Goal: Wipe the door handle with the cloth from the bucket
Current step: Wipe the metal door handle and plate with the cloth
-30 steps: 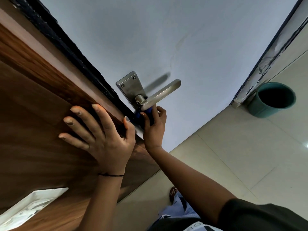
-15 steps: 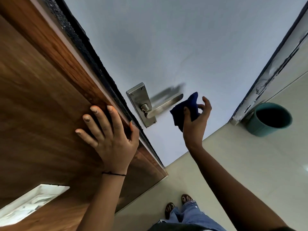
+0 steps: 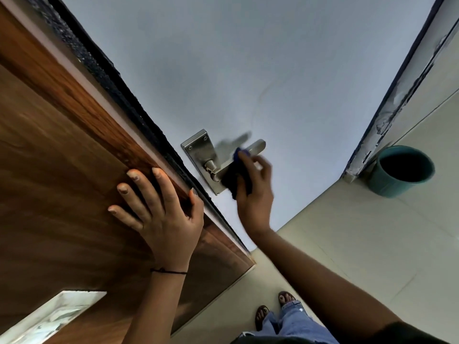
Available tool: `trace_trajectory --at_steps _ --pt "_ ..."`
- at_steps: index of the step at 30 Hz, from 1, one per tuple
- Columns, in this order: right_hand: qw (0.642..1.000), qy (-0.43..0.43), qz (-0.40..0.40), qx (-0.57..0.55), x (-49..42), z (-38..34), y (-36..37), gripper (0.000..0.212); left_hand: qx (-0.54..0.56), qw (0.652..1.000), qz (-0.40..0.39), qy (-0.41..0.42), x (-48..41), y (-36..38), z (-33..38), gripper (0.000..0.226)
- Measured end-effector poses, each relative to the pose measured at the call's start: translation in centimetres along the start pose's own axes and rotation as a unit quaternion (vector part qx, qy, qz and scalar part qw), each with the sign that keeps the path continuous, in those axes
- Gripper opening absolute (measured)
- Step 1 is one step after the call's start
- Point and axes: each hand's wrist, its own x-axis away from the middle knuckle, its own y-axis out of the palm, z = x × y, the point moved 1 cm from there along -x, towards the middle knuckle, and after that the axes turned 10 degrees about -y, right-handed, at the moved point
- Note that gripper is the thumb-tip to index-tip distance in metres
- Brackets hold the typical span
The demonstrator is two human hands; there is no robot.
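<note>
A steel lever door handle (image 3: 257, 145) on a steel backplate (image 3: 200, 148) sits on the pale grey door face (image 3: 248, 70). My right hand (image 3: 253, 192) holds a dark blue cloth (image 3: 237, 175) pressed around the middle of the lever, hiding that part; only the lever's tip and pivot show. My left hand (image 3: 159, 214) lies flat with fingers spread on the brown wooden door face (image 3: 49, 194), near its black edge. The teal bucket (image 3: 400, 170) stands on the floor at the right, its inside dark.
The door's black edge strip (image 3: 119, 95) runs diagonally between the wooden and grey faces. A worn door frame (image 3: 407, 83) rises beside the bucket. Beige floor tiles (image 3: 360, 244) spread below. My sandalled feet (image 3: 273, 309) and jeans show at the bottom. A white plate (image 3: 44, 316) sits on the wood.
My right hand, which held the cloth away from the handle to the right half a second ago, has moved left and put the cloth on the lever. My left hand stays on the wood.
</note>
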Motion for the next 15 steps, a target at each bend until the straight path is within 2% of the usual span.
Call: trace_trajectory --at_steps 2,3,6,8,9,12,13,15 --pt "0.996 -0.047 -0.072 0.002 2.0 -0.9 1.0 0.043 0.000 1.000 0.004 0.000 0.0 0.0 0.0 0.091" --pt "0.997 -0.049 -0.065 -0.003 1.8 -0.6 0.9 0.043 -0.002 1.000 0.004 -0.002 0.0 0.0 0.0 0.091" --pt "0.995 0.071 0.054 -0.034 -1.6 1.1 -0.4 0.044 -0.004 1.000 0.002 -0.003 -0.1 0.0 -0.1 0.090" --pt "0.991 0.093 0.091 -0.023 -2.5 1.4 -0.7 0.046 -0.006 1.000 0.001 -0.004 -0.1 0.0 0.0 0.090" --pt "0.993 0.083 0.083 -0.032 -1.9 0.9 -0.2 0.047 -0.004 1.000 0.002 -0.005 0.0 0.1 0.0 0.090" --pt "0.997 0.031 -0.026 -0.069 1.7 -1.1 1.9 0.049 0.001 1.000 0.010 -0.004 0.0 0.1 0.1 0.090" --pt "0.997 0.017 -0.033 -0.065 2.0 -1.0 2.1 0.049 0.001 1.000 0.011 -0.003 0.0 0.1 0.1 0.090" --pt "0.996 0.050 0.024 -0.074 0.4 -0.1 1.3 0.049 0.003 1.000 0.012 0.002 -0.1 0.1 0.1 0.090"
